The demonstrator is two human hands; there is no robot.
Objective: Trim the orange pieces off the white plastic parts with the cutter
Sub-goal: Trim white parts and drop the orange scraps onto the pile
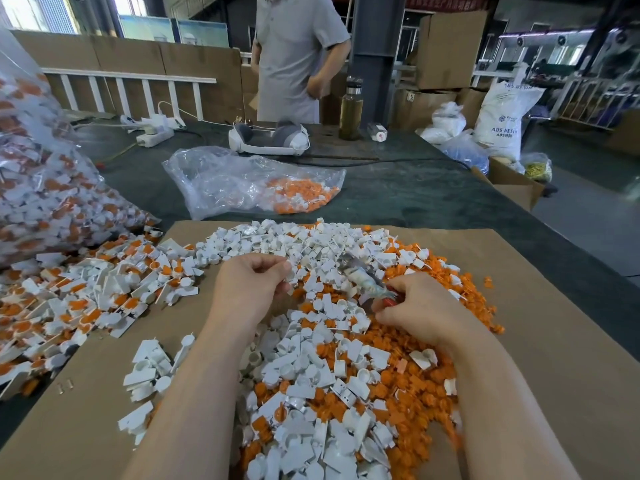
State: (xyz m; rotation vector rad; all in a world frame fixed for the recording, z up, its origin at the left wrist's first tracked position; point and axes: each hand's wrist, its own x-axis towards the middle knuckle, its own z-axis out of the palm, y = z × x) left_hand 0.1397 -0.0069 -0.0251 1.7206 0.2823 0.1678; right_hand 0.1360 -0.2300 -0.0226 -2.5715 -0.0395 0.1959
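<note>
Right hand [412,306] grips the cutter [363,275]; left hand [252,282] curled.

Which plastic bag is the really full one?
The big clear bag at the far left, bulging with white-and-orange parts. The other clear bag, out in the middle of the table, lies mostly flat with only a small heap of orange pieces at one end.
</note>
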